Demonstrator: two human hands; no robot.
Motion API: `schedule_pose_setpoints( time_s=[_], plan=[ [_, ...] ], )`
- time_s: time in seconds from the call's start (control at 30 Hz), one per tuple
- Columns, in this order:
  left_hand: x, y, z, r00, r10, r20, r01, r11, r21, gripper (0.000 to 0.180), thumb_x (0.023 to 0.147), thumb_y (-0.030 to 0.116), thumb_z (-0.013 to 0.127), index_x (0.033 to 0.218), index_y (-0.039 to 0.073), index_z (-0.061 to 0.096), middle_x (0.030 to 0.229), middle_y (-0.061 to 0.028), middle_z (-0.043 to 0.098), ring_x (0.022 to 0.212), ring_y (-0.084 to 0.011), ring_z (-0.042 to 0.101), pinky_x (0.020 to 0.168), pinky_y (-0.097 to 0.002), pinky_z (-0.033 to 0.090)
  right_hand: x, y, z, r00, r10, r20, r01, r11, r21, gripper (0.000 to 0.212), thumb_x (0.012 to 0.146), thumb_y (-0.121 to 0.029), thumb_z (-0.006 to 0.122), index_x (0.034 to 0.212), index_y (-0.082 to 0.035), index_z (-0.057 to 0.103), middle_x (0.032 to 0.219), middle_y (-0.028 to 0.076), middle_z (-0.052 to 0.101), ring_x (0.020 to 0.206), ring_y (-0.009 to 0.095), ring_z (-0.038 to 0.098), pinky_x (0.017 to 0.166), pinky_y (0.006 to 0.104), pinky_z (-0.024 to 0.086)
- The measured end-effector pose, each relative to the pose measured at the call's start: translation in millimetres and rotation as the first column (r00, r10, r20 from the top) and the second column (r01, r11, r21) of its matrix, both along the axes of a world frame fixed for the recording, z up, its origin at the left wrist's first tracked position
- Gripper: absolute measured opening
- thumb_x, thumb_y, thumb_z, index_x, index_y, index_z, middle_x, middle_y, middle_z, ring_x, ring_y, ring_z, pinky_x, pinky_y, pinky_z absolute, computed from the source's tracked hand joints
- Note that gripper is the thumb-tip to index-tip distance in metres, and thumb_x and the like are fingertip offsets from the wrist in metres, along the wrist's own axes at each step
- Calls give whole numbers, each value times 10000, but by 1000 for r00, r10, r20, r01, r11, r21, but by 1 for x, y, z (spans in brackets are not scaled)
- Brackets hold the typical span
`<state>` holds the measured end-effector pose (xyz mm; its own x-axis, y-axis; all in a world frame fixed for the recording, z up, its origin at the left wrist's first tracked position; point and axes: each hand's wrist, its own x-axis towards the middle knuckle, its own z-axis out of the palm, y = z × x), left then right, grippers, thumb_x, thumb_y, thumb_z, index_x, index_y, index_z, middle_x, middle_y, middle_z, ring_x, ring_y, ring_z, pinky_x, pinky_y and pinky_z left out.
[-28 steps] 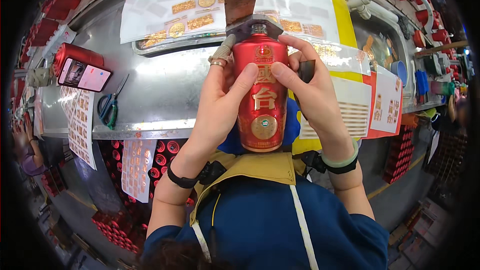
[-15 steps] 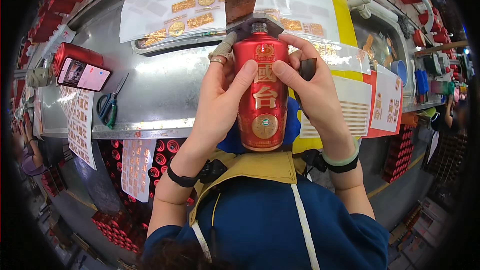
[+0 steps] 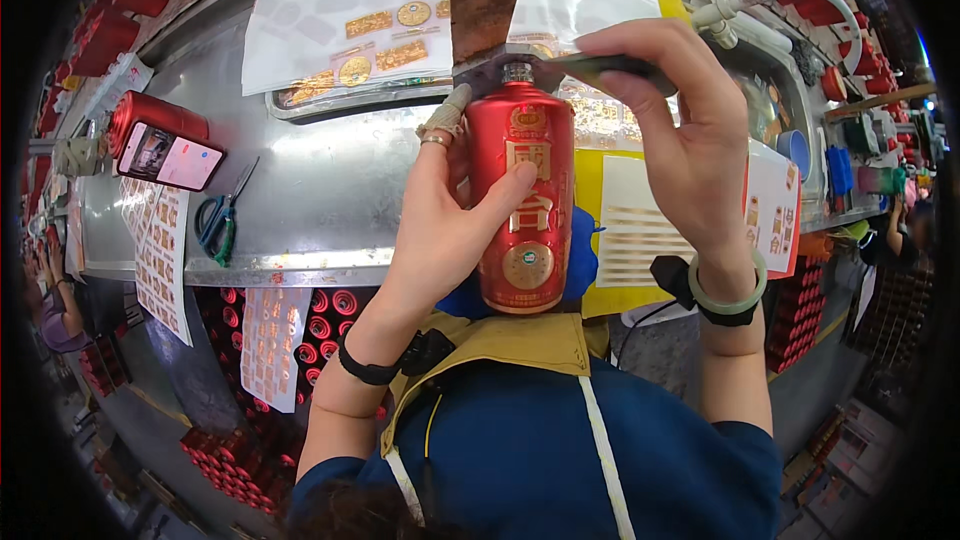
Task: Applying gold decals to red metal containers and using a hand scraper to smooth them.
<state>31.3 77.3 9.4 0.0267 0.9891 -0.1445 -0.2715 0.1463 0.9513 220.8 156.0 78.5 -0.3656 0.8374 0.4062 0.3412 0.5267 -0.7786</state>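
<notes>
The bottle (image 3: 535, 225) is held before the apron (image 3: 510, 345), neck (image 3: 517, 73) pointing away, by the near edge of the surface (image 3: 300, 210); it looks stiff, slick and fairly heavy, perhaps breakable; its broad body seems a surer hold than the narrow neck; the left grip (image 3: 438, 225) wraps its left side, thumb across the front; the right grip (image 3: 700, 130) pinches a dark tool (image 3: 598, 62) beside the neck; glossy red coat, gold marks, smooth metal surface.

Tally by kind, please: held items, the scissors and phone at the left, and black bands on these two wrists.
Red bottle, in the left hand: 1
Dark flat tool, in the right hand: 1
Scissors: 1
Phone: 1
Black wristbands: 2
Total: 6
</notes>
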Motion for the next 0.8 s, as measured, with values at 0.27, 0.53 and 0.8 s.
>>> schedule_pose_setpoints(
  time_s=[0.27,0.53,0.8],
  plan=[
    [1,1,0,1000,-7,7,7,1000,9,723,954,97,737,1530,-52,326,1361,-165,571,1243,-204,595,1039,-361,513,-20,8,11,853,-163,496,-164,818,551,371,761,89,668,1089,-49,771,942,81,718,889,287,614,773,383,536],
    [-1,2,-1,999,-18,39,19,999,-36,795,948,100,751,1564,-54,271,1387,-168,555,1243,-206,593,1046,-362,511,3,12,-18,908,-244,342,10,826,564,305,782,30,657,1046,-85,758,923,62,715,856,304,626,765,402,524],
    [-1,-7,-1,992,3,126,6,997,-70,619,1004,194,700,1504,-17,404,1378,-146,582,1260,-200,590,1071,-356,486,10,-50,-50,944,-151,-293,-70,776,-626,330,1042,-215,627,1269,24,628,920,27,626,877,60,551,767,223,456]
  ],
)
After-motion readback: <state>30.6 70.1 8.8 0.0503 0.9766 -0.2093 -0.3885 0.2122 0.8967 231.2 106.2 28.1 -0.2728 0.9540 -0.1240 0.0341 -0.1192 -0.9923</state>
